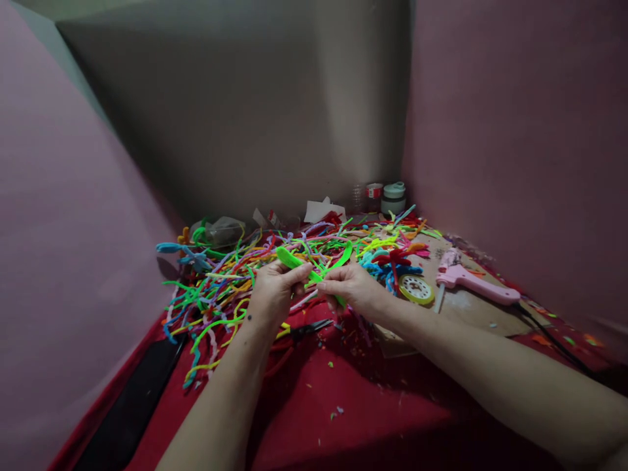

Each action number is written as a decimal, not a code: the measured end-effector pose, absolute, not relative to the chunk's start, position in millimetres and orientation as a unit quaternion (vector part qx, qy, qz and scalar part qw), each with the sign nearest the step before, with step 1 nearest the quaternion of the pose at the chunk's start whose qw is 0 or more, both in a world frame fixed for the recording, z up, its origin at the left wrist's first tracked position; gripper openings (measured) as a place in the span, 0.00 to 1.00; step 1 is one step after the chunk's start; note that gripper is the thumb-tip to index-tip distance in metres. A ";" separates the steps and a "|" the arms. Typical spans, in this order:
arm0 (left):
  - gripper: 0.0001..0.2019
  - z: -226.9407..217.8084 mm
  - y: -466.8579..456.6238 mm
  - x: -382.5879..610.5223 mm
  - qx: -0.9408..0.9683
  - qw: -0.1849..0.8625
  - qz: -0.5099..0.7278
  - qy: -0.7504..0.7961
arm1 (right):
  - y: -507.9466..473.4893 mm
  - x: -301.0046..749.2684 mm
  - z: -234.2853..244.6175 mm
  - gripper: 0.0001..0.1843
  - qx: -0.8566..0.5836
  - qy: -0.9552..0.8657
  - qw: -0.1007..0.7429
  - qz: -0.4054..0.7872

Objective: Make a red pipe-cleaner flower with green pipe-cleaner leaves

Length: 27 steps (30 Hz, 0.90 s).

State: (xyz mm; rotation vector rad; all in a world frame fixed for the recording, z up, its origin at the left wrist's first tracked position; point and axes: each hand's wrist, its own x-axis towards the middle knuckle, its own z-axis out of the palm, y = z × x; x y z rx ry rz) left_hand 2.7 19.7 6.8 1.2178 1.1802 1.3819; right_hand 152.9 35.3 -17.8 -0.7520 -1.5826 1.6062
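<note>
Bright green pipe cleaners (339, 257), laid together into flat leaf-like strips that cross, are held up over the table between both hands. My left hand (279, 284) pinches the strip that slants up to the left. My right hand (354, 288) pinches near the crossing, with one green end rising above the fingers and another poking out below. How the strips join is hidden by my fingertips. Beneath the hands lie scissors (310, 328) with yellow and black handles, on the red cloth (353, 405).
Loose multicoloured pipe cleaners (220, 288) heap behind and left. At right, a pink glue gun (483, 284) rests on cardboard (468, 319), beside a yellow-rimmed disc (416, 289). A lidded jar (393, 198) stands at the back. A black flat object (135, 405) lies front left.
</note>
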 end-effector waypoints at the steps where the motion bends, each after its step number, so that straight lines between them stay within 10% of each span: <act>1: 0.12 6.1 20.6 2.0 0.497 0.439 0.569 0.486 | 34.8 152.0 -18.6 0.10 -0.299 -0.604 0.378 0.635; 10: 0.08 6.1 16.6 1.8 0.617 0.042 0.547 0.565 | 26.3 147.6 -24.9 0.11 -0.307 -0.576 0.383 0.654; 27: 0.06 -3.0 24.0 -11.7 0.656 -0.103 0.466 0.584 | 27.5 143.7 -33.5 0.09 -0.309 -0.547 0.375 0.682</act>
